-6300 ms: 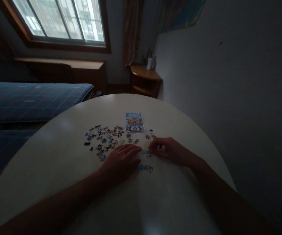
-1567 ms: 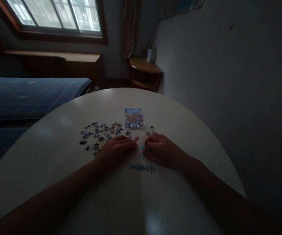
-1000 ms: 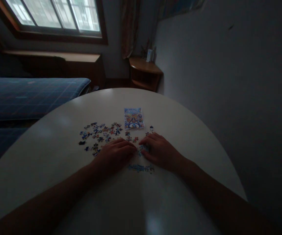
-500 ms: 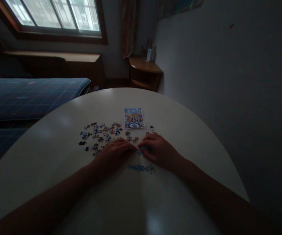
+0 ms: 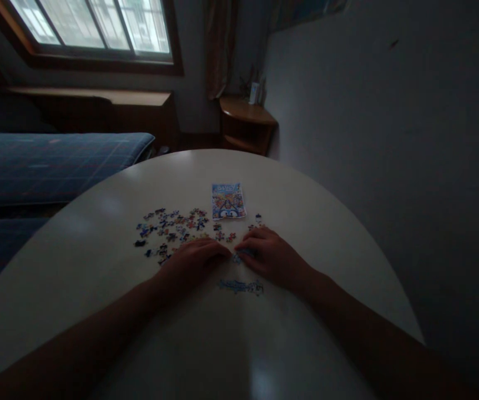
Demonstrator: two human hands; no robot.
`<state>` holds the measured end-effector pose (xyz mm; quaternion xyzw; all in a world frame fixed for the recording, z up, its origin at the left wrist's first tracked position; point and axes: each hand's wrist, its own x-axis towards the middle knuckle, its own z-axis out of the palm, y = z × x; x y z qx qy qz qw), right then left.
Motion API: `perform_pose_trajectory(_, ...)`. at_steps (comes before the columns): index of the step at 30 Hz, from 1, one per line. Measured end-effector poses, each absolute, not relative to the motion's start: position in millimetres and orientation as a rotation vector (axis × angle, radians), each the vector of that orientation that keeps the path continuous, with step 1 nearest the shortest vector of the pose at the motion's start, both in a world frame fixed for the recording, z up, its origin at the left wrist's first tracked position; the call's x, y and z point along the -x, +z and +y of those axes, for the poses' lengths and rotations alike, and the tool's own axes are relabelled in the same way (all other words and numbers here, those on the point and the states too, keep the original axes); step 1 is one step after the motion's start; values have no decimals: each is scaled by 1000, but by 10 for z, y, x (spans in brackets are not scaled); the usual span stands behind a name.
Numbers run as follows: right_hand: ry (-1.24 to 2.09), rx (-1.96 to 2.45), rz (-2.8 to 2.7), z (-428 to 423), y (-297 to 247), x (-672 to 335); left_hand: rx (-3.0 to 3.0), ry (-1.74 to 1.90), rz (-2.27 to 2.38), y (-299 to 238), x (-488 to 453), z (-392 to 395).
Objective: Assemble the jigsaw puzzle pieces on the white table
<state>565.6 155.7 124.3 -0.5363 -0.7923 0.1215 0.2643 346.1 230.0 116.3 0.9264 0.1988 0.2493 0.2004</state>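
Both my hands rest on a round white table (image 5: 306,183), fingertips almost meeting over a small cluster of joined puzzle pieces (image 5: 238,258). My left hand (image 5: 193,262) lies palm down with its fingers pressed together on that cluster. My right hand (image 5: 269,254) is curled, fingertips pinching the same pieces. A short joined strip of blue pieces (image 5: 240,286) lies just in front of my hands. Loose puzzle pieces (image 5: 168,229) are scattered to the left. A small reference picture (image 5: 228,201) lies behind them.
A few stray pieces (image 5: 256,220) lie beyond my right hand. A bed with a blue checked cover (image 5: 51,164) stands left of the table. A wooden corner shelf (image 5: 245,125) and a window (image 5: 93,28) are at the back. A plain wall (image 5: 389,139) runs along the right.
My hands have drawn together over the small cluster since the earliest frame. Over the last second they barely move; the right fingertips shift slightly on the pieces.
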Motion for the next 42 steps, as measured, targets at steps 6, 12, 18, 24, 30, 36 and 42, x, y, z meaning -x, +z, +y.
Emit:
perform_pose_trajectory(6,339,1444,-2143,1547,1257,-5661,-2572,695,603,1113,-3462,2305)
perform_pose_trajectory(12,353,1393,-2218,1512,1320,-5692,-2546,691,566,1070,-3464,2324)
perform_pose_trajectory(18,378,1417,-2225,1506,1327,-5696,-2555,706,579,1112,-3480,2304)
perform_pose_trajectory(24,376,1439,-2212,1512,1324,-5671,-2558,700,625,1113,-3488,2293)
perform_pose_trajectory(30,370,1392,-2215,1528,1285,-5672,-2570,716,668,1146,-3512,2284)
perform_pose_trajectory(36,381,1430,-2184,1518,1320,-5659,-2569,672,700,1164,-3511,2282)
perform_pose_trajectory(42,362,1478,-2196,1516,1317,-5639,-2566,690,690,1140,-3507,2295)
